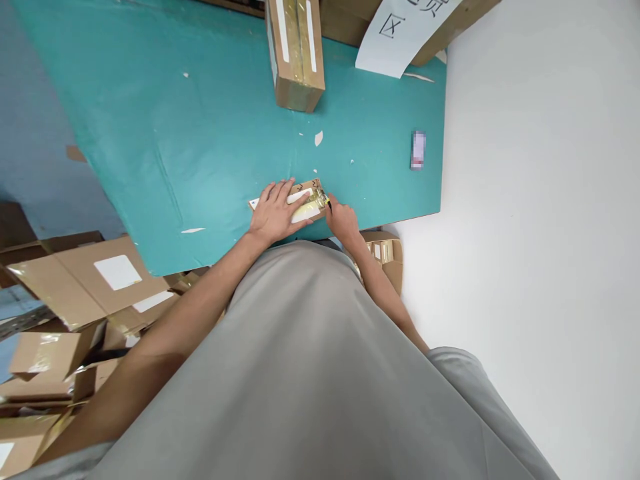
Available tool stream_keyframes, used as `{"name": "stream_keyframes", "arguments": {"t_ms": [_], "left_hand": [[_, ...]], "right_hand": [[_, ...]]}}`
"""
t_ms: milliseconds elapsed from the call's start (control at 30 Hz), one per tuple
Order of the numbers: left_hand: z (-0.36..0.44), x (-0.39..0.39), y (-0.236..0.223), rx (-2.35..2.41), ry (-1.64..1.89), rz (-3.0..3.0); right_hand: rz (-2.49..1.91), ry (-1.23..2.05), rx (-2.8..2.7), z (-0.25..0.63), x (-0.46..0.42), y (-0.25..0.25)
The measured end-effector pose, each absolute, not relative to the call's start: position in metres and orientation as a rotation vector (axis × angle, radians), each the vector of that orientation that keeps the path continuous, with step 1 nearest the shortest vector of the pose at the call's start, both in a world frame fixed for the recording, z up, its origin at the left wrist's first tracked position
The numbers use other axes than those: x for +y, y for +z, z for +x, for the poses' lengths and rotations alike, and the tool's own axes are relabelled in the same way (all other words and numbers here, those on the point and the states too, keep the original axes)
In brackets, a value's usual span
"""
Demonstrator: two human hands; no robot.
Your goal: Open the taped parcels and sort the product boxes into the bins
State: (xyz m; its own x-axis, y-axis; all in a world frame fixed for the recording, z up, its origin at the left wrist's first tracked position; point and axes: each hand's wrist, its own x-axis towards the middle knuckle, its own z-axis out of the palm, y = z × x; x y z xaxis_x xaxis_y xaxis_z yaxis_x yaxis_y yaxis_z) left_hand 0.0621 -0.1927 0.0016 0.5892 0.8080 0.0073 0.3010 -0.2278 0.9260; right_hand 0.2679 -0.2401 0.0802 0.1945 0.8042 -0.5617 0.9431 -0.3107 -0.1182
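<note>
A small cardboard box [316,186] with clear tape, white labels and dark handwriting lies near the front edge of the turquoise table. Across its left part, my left hand [275,212] rests with fingers spread, pressing it from above. My right hand [343,219] is closed around a small yellow-and-black box cutter [329,203] at the box's right end. The cutter's tip meets the taped end there; most of its handle is hidden in my fist.
A taped long carton [300,90] stands at the back of the turquoise table [220,133], beside a white paper sign [387,50]. A small blurred item [418,150] lies at right. Opened cartons [85,280] pile up lower left; a box of small packages [395,257] sits below the table edge.
</note>
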Motion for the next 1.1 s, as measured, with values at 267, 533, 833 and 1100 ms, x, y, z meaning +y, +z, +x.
{"name": "stream_keyframes", "arguments": {"t_ms": [267,533,833,1100], "left_hand": [[0.061,-0.193,0.009,0.962,0.358,2.088],[0.061,-0.194,0.005,0.981,0.364,2.096],[0.06,-0.193,0.007,0.934,0.358,2.086],[0.049,-0.194,0.001,0.88,0.302,2.16]], "right_hand": [[2.201,-0.681,1.476,0.236,-0.223,0.101],[2.183,-0.69,1.458,0.233,-0.216,0.105],[2.113,-0.804,1.351,0.245,-0.245,0.113],[2.161,-1.109,1.448,0.279,-0.263,0.127]]}}
